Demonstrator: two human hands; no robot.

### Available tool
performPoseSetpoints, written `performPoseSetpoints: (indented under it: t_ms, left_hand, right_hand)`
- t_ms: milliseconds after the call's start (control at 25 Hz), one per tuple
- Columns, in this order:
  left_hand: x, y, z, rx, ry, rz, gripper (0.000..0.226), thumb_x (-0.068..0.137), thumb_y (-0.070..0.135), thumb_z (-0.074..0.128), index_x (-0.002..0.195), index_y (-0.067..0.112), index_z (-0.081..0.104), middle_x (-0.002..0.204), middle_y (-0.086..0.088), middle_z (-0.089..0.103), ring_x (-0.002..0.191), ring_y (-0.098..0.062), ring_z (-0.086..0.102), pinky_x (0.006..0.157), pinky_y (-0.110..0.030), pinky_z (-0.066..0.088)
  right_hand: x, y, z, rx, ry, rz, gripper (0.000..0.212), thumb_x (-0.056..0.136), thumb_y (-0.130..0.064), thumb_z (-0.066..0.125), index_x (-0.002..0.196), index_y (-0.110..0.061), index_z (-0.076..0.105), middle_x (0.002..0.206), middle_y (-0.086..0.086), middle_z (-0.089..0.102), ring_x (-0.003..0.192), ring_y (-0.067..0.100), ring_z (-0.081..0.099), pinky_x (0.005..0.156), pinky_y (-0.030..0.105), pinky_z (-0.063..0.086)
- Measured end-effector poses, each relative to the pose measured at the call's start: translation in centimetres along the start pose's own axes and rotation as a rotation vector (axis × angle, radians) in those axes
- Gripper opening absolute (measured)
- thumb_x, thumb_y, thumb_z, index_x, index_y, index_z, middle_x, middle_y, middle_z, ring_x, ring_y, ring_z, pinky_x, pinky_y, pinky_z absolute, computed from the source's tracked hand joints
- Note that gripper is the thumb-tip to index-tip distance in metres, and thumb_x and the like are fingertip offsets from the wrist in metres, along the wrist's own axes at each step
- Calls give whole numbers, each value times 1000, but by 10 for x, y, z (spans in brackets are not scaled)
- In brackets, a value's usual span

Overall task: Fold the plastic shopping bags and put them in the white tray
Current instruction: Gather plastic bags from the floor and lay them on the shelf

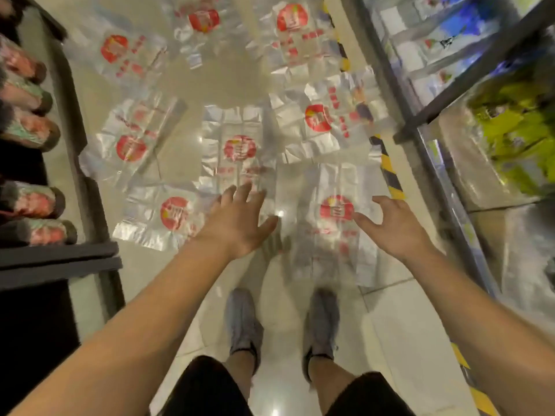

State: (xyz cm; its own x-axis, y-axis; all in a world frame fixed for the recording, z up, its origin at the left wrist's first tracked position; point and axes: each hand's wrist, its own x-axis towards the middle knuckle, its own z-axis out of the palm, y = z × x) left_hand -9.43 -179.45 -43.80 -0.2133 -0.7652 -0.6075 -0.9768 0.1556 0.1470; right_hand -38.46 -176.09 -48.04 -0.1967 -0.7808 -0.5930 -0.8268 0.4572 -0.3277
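Clear plastic, creased and stamped with round red logos, lies spread across the tiled floor (pixel 279 382) of a shop aisle. The nearest bag (pixel 333 235) lies flat just ahead of our grey shoes (pixel 243 319). Its long axis runs straight away from us and its logo sits toward the far end. Beyond it and a little left, the middle bag (pixel 237 148) lies the same way, lengthwise along the aisle. The left bag (pixel 162 217) is turned crosswise, its long axis running left to right with a slight tilt. The slanted bag (pixel 132 142) behind it points diagonally toward the far right. More flat bags lie farther up the aisle, too blurred to read.

Our left hand (pixel 237 217) is open and empty, fingers straight and fanned, over the near end of the middle bag. Our right hand (pixel 396 226) is also open, fingers spread and holding nothing, at the right edge of the nearest bag. We cannot tell whether either hand touches plastic.

Round canisters (pixel 30 130) fill the shelf on our left, green packs (pixel 516 124) the shelf on our right, and yellow-black tape (pixel 389 172) runs along its base.
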Motion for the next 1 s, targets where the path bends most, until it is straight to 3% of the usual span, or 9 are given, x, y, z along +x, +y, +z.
performPoseSetpoints:
  t_ms: [120, 280, 440, 560, 680, 760, 880, 1000]
  left_hand:
    - [95, -11, 62, 129, 42, 117, 69, 98, 61, 36, 156, 27, 22, 165, -9, 14, 150, -36, 13, 121, -51, 17]
    - [193, -41, 136, 270, 3, 206, 69, 99, 58, 31, 158, 25, 16, 166, -8, 6, 152, -34, 5, 122, -50, 12]
    - [246, -72, 182, 484, -33, 302, 66, 100, 55, 31, 157, 25, 17, 165, -10, 6, 151, -36, 6, 122, -48, 9]
    - [272, -83, 192, 561, -28, 317, 64, 100, 53, 33, 156, 24, 21, 164, -11, 9, 150, -36, 9, 122, -48, 11]
    - [275, -85, 190, 514, -50, 272, 62, 100, 49, 37, 155, 23, 23, 163, -10, 12, 150, -34, 11, 122, -49, 13]
    - [281, -83, 187, 533, -37, 279, 59, 100, 36, 48, 153, 22, 26, 161, -10, 17, 148, -34, 17, 120, -48, 20]
    - [321, -75, 177, 619, 99, 356, 63, 92, 8, 59, 148, 21, 34, 154, -10, 32, 141, -32, 31, 112, -44, 36]
    - [366, -65, 166, 732, 186, 479, 53, 93, 9, 60, 142, 25, 45, 143, -6, 44, 131, -28, 40, 100, -39, 43]
  right_hand:
    - [85, 45, 60, -2, -2, 83, 78, 89, -61, 59, 148, -14, 41, 146, 17, 45, 136, 32, 42, 106, 38, 37]
    - [187, 116, 135, -21, 19, 230, 91, 82, -65, 65, 147, -9, 39, 140, 21, 50, 129, 38, 48, 102, 42, 45]
    - [247, 173, 196, 38, 79, 451, 108, 69, -69, 76, 145, -2, 38, 143, 23, 45, 132, 41, 46, 100, 45, 46]
    - [274, 188, 216, 87, 204, 503, 110, 62, -62, 85, 140, 1, 40, 136, 25, 52, 123, 43, 53, 91, 48, 51]
    - [282, 179, 208, 206, 114, 477, 88, 68, -46, 88, 133, 1, 53, 132, 22, 59, 118, 40, 58, 96, 45, 48]
    - [278, 167, 206, 243, 89, 459, 69, 73, -42, 86, 124, -2, 62, 126, 20, 63, 112, 39, 61, 95, 43, 48]
    - [277, 152, 208, 135, 131, 350, 60, 86, -35, 75, 132, -2, 56, 134, 21, 57, 123, 40, 53, 99, 40, 42]
    - [281, 138, 204, 110, 155, 223, 36, 91, -30, 68, 116, -6, 61, 124, 20, 62, 117, 39, 55, 89, 36, 40]
